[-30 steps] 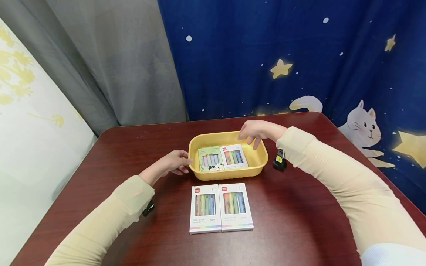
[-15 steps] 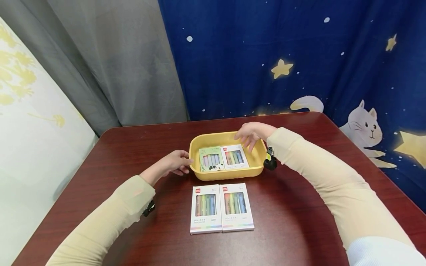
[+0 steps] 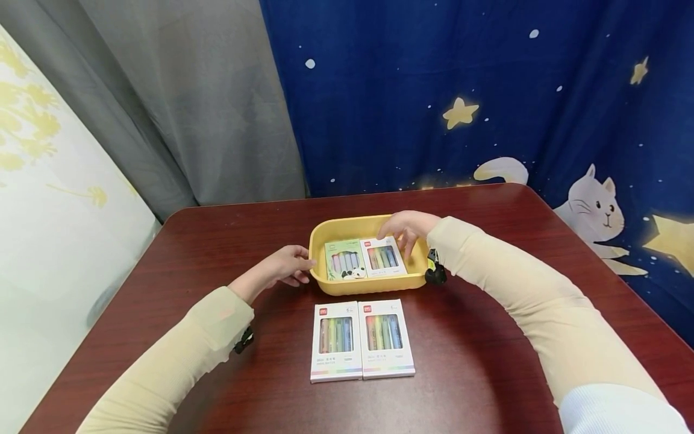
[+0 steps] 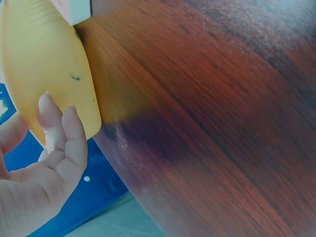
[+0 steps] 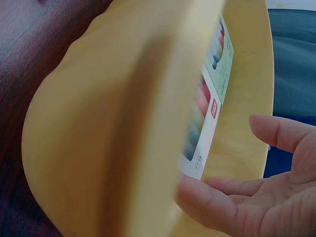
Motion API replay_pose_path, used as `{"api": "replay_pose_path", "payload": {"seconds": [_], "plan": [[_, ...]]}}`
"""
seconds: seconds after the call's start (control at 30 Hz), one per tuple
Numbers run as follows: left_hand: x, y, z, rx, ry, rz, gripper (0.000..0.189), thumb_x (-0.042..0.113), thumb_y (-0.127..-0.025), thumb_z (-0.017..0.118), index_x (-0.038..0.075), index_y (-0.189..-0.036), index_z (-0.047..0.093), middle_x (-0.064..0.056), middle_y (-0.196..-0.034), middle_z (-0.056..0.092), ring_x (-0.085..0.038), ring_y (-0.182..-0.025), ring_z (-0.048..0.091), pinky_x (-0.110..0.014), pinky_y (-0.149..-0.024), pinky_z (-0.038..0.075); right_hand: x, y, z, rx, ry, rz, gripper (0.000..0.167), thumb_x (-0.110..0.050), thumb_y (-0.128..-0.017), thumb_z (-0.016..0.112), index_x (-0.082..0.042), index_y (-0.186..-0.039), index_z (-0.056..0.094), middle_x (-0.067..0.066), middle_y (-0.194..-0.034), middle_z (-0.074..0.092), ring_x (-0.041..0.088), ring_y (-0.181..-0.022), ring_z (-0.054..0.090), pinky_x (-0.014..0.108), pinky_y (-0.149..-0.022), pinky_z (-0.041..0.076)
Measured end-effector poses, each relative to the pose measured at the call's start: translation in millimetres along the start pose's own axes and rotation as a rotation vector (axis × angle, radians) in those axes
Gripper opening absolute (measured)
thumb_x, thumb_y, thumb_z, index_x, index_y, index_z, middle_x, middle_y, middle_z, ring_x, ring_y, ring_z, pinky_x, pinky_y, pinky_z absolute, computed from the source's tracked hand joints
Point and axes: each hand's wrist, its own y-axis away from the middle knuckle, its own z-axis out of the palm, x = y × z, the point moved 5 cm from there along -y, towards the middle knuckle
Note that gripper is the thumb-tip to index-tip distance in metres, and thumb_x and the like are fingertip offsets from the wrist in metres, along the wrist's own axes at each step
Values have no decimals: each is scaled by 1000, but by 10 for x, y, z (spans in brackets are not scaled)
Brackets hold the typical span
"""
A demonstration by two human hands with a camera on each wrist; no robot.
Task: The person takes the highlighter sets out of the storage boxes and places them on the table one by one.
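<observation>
At far left stands a white surface printed with yellow flowers (image 3: 43,181), next to a plain grey fabric curtain (image 3: 233,102). A cream fabric sleeve (image 3: 168,367) leads to the left hand (image 3: 284,265), whose grip is clamped on the left end of a yellow, rounded, rectangular plastic tray (image 3: 347,289): thumb at the rim, fingers against the outer wall. The tray sits on the dark red-brown wood-grain bench (image 3: 477,355).

Inside the tray, a flat green box with a panda picture (image 3: 345,260) lies at left, and beside it a flat white rectangular box with coloured pens (image 3: 384,258). In front of the tray, two more such boxes lie side by side on the bench, a left white pen box (image 3: 337,342) and a right white pen box (image 3: 386,339).

The right hand (image 3: 409,225) reaches into the tray at the inner white box's right edge, its grip apart, thumb spread from fingers; whether it touches the box I cannot tell. Further right is a blue curtain with stars and a pale cat (image 3: 667,138).
</observation>
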Motion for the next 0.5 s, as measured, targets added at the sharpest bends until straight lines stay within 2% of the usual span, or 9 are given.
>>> {"api": "replay_pose_path", "payload": {"seconds": [0.13,0.5], "plan": [[0,2,2,2,-2,-3,40,18,-94,51,-3,-127,40,-17,-99,57,-12,-65,61,-36,-74,53,10,-4,14,2,30,2,58,-20,-92,52,-10,-143,26,20,-149,13,43,-128,31,53,-74,50],[33,28,11,13,-13,-10,39,19,-94,51,-3,-126,41,-16,-97,57,-14,-66,60,-36,-74,53,30,8,16,11,37,-1,59,-21,-92,50,-8,-143,24,20,-148,16,45,-120,38,53,-75,50]]}}
